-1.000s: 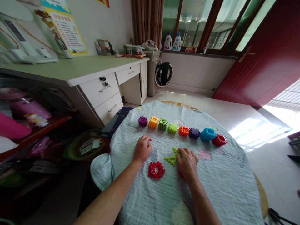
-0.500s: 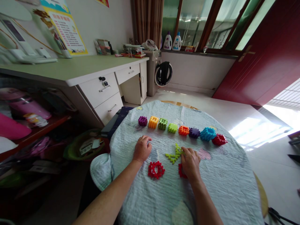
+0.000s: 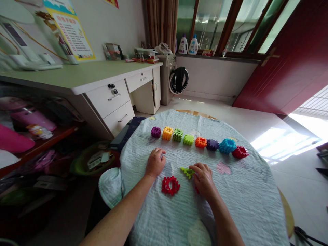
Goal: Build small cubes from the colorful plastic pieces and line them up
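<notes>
My left hand (image 3: 155, 163) rests on the cloth with its fingers curled together; nothing shows in it. The fingertips and thumb of my right hand (image 3: 203, 177) are on a flat lime-green toothed piece (image 3: 187, 172), whose right part the hand covers. A small bit of a red piece (image 3: 197, 190) shows beneath my right hand; the rest is hidden. Between my forearms lies a red toothed piece (image 3: 170, 186) with an opening in its middle. Beyond my hands, several toothed cubes stand in a row, from a purple cube (image 3: 155, 132) to a red cube (image 3: 240, 152).
A pale blue-green cloth (image 3: 230, 191) covers the round table. The row includes a yellow cube (image 3: 167, 133), an orange cube (image 3: 201, 142) and a blue cube (image 3: 227, 146). Left of the table are a desk (image 3: 89, 73) and a green basin (image 3: 84, 164). A washing machine (image 3: 166, 82) stands behind.
My right hand has shifted slightly left and now covers more of the lime-green piece and of the red piece under it. My left hand has stayed in place.
</notes>
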The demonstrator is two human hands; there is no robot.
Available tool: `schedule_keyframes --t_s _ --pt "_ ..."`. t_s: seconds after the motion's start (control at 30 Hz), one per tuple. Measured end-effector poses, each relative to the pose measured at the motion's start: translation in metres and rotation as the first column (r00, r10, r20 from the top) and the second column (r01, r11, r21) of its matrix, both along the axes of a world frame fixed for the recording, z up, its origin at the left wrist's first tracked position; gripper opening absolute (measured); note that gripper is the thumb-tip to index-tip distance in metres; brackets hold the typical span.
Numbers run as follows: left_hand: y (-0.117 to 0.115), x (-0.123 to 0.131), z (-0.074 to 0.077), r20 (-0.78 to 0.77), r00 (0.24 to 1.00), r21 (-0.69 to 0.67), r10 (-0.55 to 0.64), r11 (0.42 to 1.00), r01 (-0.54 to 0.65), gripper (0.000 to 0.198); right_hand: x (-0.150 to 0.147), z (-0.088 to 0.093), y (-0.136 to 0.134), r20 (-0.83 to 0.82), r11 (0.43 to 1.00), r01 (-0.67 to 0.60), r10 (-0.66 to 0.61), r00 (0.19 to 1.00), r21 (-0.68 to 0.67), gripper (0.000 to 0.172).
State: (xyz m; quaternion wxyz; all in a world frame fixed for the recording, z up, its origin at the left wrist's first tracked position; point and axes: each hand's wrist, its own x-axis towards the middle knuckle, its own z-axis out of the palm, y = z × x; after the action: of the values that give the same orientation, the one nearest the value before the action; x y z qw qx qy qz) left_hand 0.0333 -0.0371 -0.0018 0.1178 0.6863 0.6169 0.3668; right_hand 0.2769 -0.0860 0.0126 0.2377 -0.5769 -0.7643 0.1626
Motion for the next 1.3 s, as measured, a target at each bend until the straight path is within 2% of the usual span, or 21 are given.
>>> schedule_keyframes --t_s 0.17,0.37,0.63,0.8,1.17,1.3 --pt "0.000 0.000 0.001 0.010 1.000 0.000 0.002 1.000 -0.002 0.023 -0.001 0.005 -0.003 0.023 1.000 -0.015 0.015 1.000 0.001 0.052" --pt "0.000 0.000 0.001 0.011 1.000 0.003 0.003 1.000 -0.003 0.022 -0.007 0.014 -0.006 0.106 0.997 -0.054 0.060 0.993 -0.060 0.044" --pt "0.000 0.000 0.000 0.012 1.000 0.016 0.000 1.000 0.000 0.023 -0.008 0.022 0.005 0.228 0.978 -0.056 0.103 0.968 -0.203 0.036" --pt "0.000 0.000 0.001 0.016 1.000 0.022 0.000 1.000 0.000 0.023 -0.003 0.031 0.011 0.235 0.954 -0.118 0.185 0.954 -0.275 0.049" --pt "0.000 0.000 0.000 0.018 1.000 0.014 -0.003 1.000 0.003 0.022 -0.002 0.030 0.019 0.264 0.949 -0.124 0.204 0.943 -0.291 0.040" --pt "0.000 0.000 0.001 0.022 1.000 0.013 -0.003 1.000 0.003 0.023 -0.001 0.030 0.018 0.235 0.938 -0.154 0.233 0.944 -0.310 0.047"
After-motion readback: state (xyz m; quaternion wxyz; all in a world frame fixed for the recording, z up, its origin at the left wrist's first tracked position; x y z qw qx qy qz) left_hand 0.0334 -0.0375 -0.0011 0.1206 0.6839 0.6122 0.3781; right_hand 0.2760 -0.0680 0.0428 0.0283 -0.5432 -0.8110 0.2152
